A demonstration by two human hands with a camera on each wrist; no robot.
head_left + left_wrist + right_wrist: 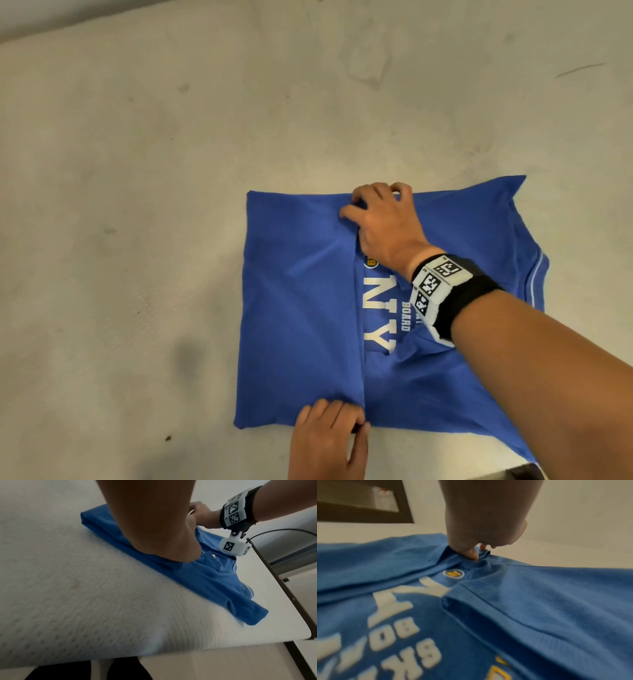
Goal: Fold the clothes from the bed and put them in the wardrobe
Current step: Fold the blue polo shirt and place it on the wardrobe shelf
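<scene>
The blue shirt (301, 308) says "NY" and "BOARD". At 12 o'clock the right hand (383, 219) pinches its fold; at 6 o'clock the left hand (329, 435) pinches it too.

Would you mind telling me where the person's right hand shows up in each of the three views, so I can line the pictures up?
Head: the right hand sits at the centre, pinching the far edge of the blue T-shirt.
Left wrist: upper right, beyond the left hand, with the marker wristband beside it.
Right wrist: top centre, its fingers pinching the cloth.
Shared landmark: the white lettering on the shirt, seen in the head and right wrist views.
</scene>
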